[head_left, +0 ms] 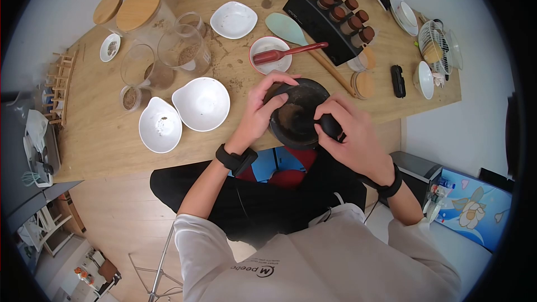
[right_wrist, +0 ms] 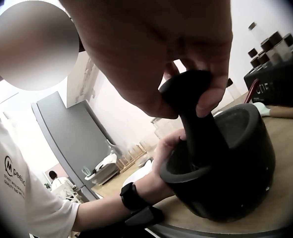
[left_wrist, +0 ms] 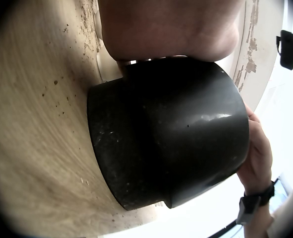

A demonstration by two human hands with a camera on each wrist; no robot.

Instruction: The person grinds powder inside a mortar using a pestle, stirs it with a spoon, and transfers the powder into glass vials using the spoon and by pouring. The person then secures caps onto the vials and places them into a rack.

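A black mortar (head_left: pixel 291 139) stands near the table's front edge, with brown ground powder (head_left: pixel 288 114) on its inside wall. My left hand (head_left: pixel 260 107) grips the mortar's left rim, thumb over the edge and fingers along the far side. My right hand (head_left: pixel 353 134) holds the knobbed top of a black pestle (right_wrist: pixel 202 134) between thumb and fingers. In the right wrist view the pestle leans with its lower end down in the bowl. The left wrist view shows the mortar's smooth outer wall (left_wrist: pixel 201 134) and stepped base, with the left palm against it.
Behind the mortar, a white bowl (head_left: pixel 268 67) carries a red scoop (head_left: pixel 274 56); a pale green spatula (head_left: pixel 285 27) lies beyond. White bowls (head_left: pixel 202 104) and clear jars (head_left: pixel 184 50) stand left. A black spice rack (head_left: pixel 327 28) stands back right. Crumbs dot the wooden table (head_left: pixel 112 151).
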